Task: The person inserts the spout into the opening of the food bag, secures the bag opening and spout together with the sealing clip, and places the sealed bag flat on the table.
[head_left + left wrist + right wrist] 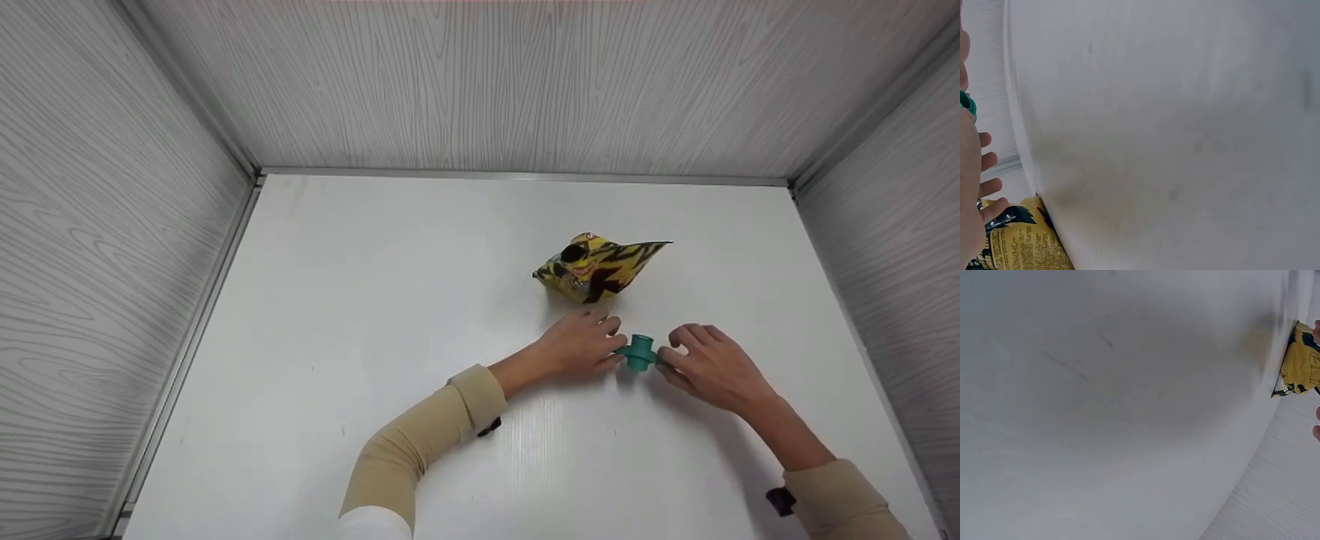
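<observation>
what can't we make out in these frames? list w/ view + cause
- Head: the outer ends of the green piece, covered by the left hand and right hand.
- Left wrist: most of the green piece, cut off by the left edge.
- Left wrist: fine print on the yellow packet, too small and blurred to read.
- Right wrist: most of the right hand, cut off by the right edge.

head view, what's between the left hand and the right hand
In the head view, a green spout is between the left hand and the right hand, which pinch its two ends.
</observation>
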The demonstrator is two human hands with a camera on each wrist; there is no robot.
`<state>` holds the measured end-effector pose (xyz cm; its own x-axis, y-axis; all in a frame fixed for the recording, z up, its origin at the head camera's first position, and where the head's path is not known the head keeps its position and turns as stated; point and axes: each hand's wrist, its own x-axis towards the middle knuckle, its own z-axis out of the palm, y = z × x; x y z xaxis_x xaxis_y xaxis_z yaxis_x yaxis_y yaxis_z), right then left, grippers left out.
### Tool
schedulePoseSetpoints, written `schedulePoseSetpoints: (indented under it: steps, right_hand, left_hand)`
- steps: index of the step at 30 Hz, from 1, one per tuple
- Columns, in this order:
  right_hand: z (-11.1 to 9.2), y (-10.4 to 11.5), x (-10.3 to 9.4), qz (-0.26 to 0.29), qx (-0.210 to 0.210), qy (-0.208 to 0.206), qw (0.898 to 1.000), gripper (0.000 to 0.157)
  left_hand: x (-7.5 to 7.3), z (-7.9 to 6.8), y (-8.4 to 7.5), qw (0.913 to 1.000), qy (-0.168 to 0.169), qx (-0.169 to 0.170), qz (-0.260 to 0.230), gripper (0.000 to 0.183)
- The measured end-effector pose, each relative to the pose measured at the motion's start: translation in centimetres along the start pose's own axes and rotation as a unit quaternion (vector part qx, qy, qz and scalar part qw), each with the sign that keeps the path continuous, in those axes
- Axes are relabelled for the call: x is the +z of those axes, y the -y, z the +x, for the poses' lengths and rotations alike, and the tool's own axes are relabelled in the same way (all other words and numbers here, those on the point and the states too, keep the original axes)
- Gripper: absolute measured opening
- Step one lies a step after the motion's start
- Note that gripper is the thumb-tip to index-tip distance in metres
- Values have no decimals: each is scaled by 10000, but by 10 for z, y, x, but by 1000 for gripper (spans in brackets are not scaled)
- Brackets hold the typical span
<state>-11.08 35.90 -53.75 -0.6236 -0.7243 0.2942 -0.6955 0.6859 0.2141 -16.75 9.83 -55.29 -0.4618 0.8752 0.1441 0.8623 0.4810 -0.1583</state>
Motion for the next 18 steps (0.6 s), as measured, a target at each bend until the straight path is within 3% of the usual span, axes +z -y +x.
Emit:
schedulePoseSetpoints:
  steps: [11, 18]
  right_hand:
    - [9, 6, 3, 148, 34, 217, 9996, 34]
    - [17, 10, 7, 205, -68, 71, 9997, 28]
  left_hand:
    - [-3, -15, 7, 9998, -169, -18, -62, 33]
    - [-4, -24, 10, 9997, -241, 46, 53, 32]
